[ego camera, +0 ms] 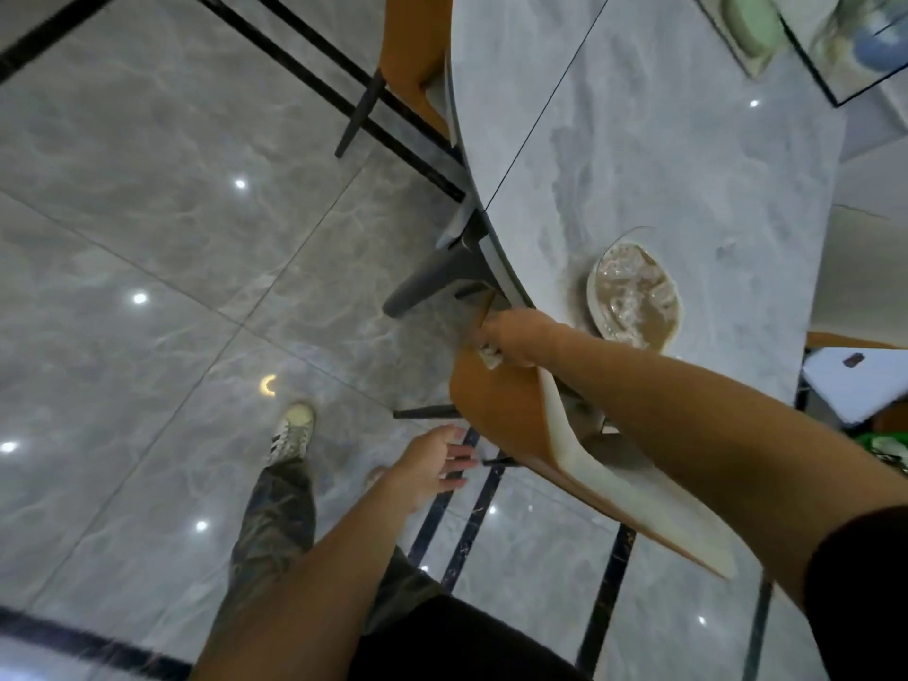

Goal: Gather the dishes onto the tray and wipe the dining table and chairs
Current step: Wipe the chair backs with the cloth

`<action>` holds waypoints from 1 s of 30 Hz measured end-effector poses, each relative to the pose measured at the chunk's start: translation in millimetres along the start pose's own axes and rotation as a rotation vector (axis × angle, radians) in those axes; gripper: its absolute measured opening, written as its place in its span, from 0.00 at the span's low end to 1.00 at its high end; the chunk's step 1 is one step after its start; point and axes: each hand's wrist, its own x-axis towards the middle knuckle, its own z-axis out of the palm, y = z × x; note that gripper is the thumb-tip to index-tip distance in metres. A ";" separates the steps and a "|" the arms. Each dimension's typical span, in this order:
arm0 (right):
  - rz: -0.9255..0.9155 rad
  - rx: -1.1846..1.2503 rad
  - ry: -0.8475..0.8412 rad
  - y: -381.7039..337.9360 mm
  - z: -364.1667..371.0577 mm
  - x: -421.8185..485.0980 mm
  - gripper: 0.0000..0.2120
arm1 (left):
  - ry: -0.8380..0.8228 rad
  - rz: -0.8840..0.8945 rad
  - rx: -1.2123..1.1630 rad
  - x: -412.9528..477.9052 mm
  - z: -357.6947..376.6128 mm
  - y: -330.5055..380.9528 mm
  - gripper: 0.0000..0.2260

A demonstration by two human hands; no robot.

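Note:
My right hand [511,339] grips a small whitish cloth [490,356] and presses it on the top edge of the near orange chair's backrest [496,410], close to the table's rim. My left hand [432,466] hovers open with spread fingers just left of that backrest, touching nothing. On the grey marble dining table [663,179] a glass bowl [634,294] with brownish leftovers stands near the curved edge, right beside my right hand. A green dish [749,22] sits at the far end of the table.
A second orange chair [415,56] is tucked in at the far left side of the table. A dark table leg [427,282] angles out below the rim. A glass-edged tray or box [855,46] stands at the far right. My shoe [292,430] is on the glossy tile floor.

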 end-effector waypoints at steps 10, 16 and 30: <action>-0.023 0.052 -0.110 -58.0 24.0 -81.0 0.15 | 0.082 0.078 0.111 -5.4 -37.3 54.3 0.17; -0.172 0.069 0.085 -76.9 35.6 -153.5 0.18 | 0.142 0.453 0.676 -18.0 -2.5 85.8 0.02; 0.299 0.674 0.854 -24.8 225.4 -270.9 0.17 | 0.097 1.282 1.663 -73.9 137.3 -2.5 0.14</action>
